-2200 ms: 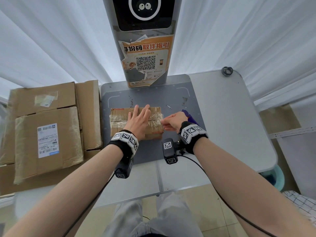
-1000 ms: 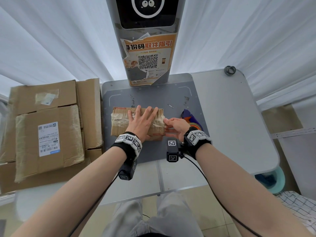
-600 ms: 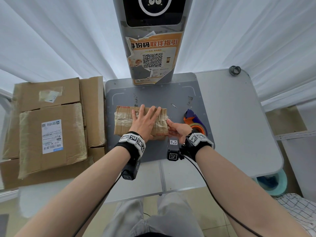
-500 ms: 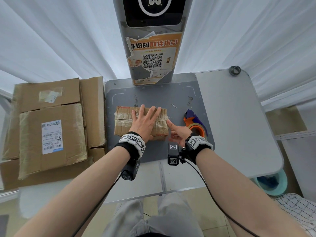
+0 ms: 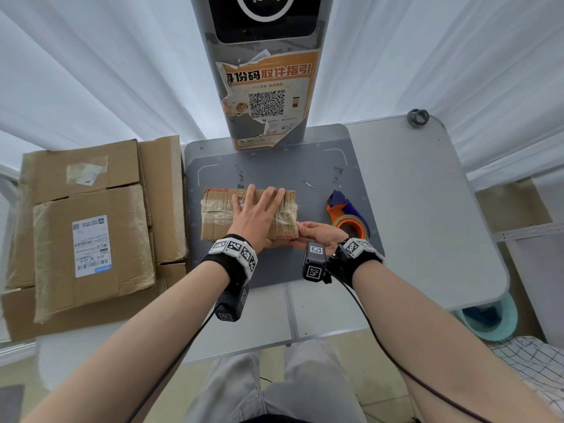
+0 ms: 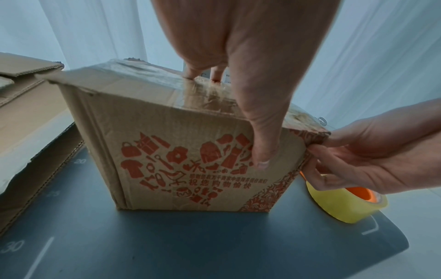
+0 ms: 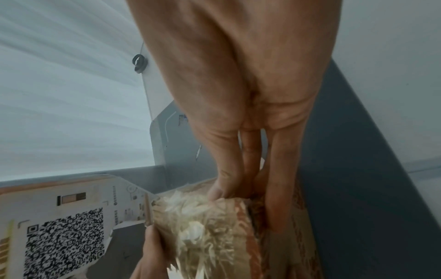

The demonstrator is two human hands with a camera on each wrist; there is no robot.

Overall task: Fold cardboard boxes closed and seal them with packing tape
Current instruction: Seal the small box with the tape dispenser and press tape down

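Note:
A small brown cardboard box (image 5: 218, 216) wrapped in clear tape stands on the grey mat (image 5: 274, 166). My left hand (image 5: 256, 212) lies flat on its top with the fingers spread, and the thumb (image 6: 262, 136) reaches down the printed near face of the box (image 6: 167, 154). My right hand (image 5: 317, 235) is at the box's near right corner. Its thumb rests on the top edge and its straight fingers (image 7: 281, 179) press along the right side of the box (image 7: 238, 236). An orange and purple tape dispenser (image 5: 348, 218) with a yellowish roll (image 6: 346, 205) lies just right of the box, behind my right hand (image 6: 362, 158).
Larger cardboard boxes (image 5: 85, 233) are stacked at the left, touching the mat's edge. A grey kiosk post with a QR poster (image 5: 265, 96) rises behind the mat. A small dark ring (image 5: 418, 117) sits at the table's (image 5: 427, 209) far right corner. A teal bin (image 5: 491, 315) stands below right.
My right hand slid from the box's top right edge down to its near right corner, uncovering the tape dispenser. My left hand stayed flat on the box top.

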